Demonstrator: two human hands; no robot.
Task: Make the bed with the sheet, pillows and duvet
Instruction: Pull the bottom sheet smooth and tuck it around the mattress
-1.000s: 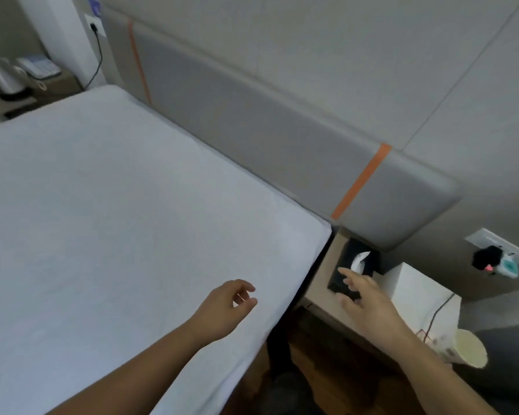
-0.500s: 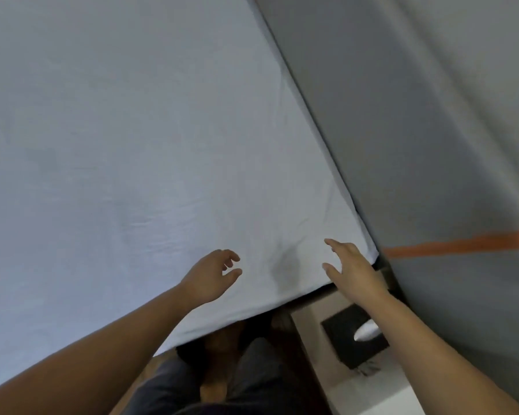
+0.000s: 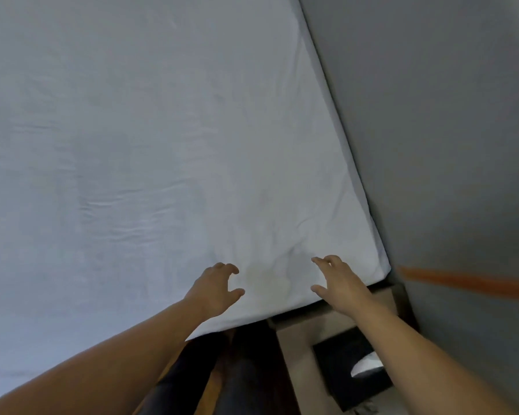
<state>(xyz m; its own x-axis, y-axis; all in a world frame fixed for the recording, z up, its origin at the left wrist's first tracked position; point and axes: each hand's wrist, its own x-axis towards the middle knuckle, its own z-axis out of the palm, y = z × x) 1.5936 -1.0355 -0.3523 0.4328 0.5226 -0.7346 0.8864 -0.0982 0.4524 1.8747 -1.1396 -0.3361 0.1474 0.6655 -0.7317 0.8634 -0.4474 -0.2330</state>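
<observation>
A white sheet (image 3: 162, 145) covers the mattress and fills most of the view; it has light wrinkles near the bed's near corner (image 3: 372, 265). My left hand (image 3: 216, 289) hovers over the sheet by the near edge, fingers loosely curled, holding nothing. My right hand (image 3: 339, 283) reaches over the corner area, fingers spread and slightly bent, also holding nothing. No pillows or duvet are in view.
A grey padded headboard (image 3: 447, 145) with an orange stripe (image 3: 468, 283) runs along the right. A bedside table (image 3: 300, 354) below the corner carries a black tissue box (image 3: 342, 363). My legs and a wooden floor show below the bed edge.
The view has swung down toward the bed corner. My right hand left the tissue box and came over the sheet corner; both hands have moved a little farther onto the sheet.
</observation>
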